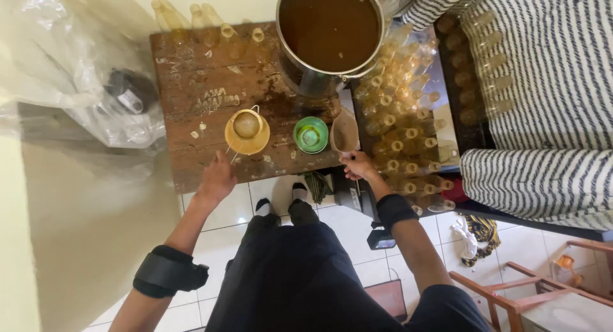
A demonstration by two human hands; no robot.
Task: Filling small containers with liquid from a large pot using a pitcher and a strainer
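Observation:
I look straight down at a worn wooden table (191,83). My left hand (216,179) rests at its near edge, fingers by the yellow funnel (247,135) that sits on a bottle with a small strainer inside. My right hand (357,165) grips the handle of a brown scoop cup (343,134) holding a little brown liquid. A green funnel (311,135) stands between the two. A big metal pot (329,27) full of brown liquid sits at the table's far right.
Several filled clear bottles (399,115) lie crowded to the right of the pot. A person in striped clothing (543,83) sits at the right. Clear plastic bags (70,70) lie at the left. A wooden chair frame (511,287) is at lower right.

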